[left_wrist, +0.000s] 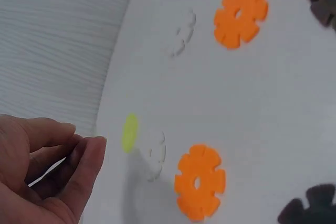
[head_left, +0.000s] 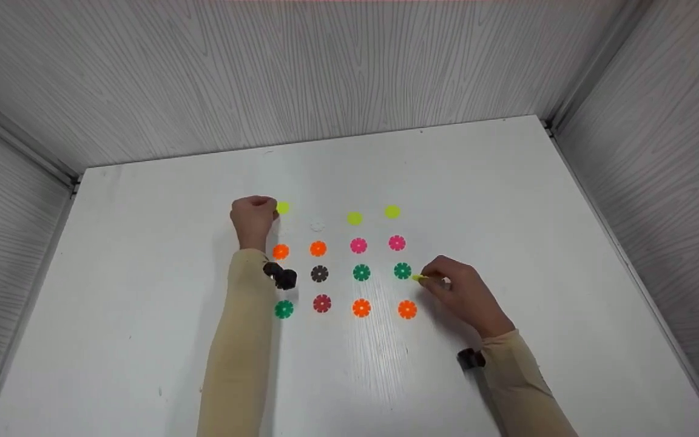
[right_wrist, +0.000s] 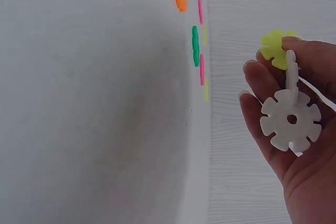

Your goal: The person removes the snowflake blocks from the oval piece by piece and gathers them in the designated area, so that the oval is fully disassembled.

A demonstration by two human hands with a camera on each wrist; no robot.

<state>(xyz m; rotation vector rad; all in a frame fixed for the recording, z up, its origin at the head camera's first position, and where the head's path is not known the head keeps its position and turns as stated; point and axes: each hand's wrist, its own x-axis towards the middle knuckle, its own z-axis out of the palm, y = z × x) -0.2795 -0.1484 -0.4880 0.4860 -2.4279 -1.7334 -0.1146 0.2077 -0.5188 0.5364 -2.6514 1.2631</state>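
Note:
In the right wrist view, my right hand (right_wrist: 299, 103) pinches a yellow notched plastic disc (right_wrist: 274, 48) between thumb and fingers. White notched discs (right_wrist: 281, 129) lie along its palm, seemingly slotted together with the yellow one. In the head view this hand (head_left: 462, 294) hovers to the right of a green disc (head_left: 402, 271). At the grid's far left corner is my left hand (head_left: 253, 217), its fingertips together beside a yellow disc (head_left: 283, 207). The left wrist view shows that hand (left_wrist: 50, 166) apart from the yellow disc (left_wrist: 129, 132) on the table, nothing visible between its fingers.
Several notched discs lie in rows on the white table (head_left: 143, 291): orange (head_left: 318, 249), pink (head_left: 358, 246), dark (head_left: 319, 274), red (head_left: 322, 303) and faint white (head_left: 317, 226). My left wrist camera (head_left: 281, 276) covers one spot. Wood-grain panels (head_left: 325, 67) enclose the back and sides.

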